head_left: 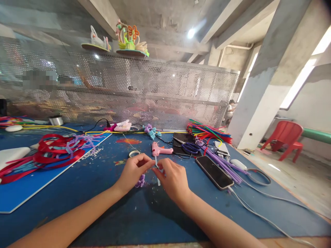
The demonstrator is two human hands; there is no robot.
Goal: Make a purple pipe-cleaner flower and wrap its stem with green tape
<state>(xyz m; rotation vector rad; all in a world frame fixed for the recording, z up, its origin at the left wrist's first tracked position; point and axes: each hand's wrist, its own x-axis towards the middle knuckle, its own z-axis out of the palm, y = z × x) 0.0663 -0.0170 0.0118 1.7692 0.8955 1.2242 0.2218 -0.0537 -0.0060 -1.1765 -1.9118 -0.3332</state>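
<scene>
My left hand and my right hand meet near the middle of the blue table. Thumb and fingers of each are pinched together on something small and dark between them, too small to name. Just beyond my fingers lies a pink glue gun, its clear glue stick pointing toward me and passing beneath my hands. A purple fuzzy piece rests on the table beside my left hand, partly hidden by it. Behind that hand is a roll of tape.
To the right are a phone with a white cable, purple stems, scissors and a power bank. Colourful stems lie behind. Red ribbon covers part of a blue board at left.
</scene>
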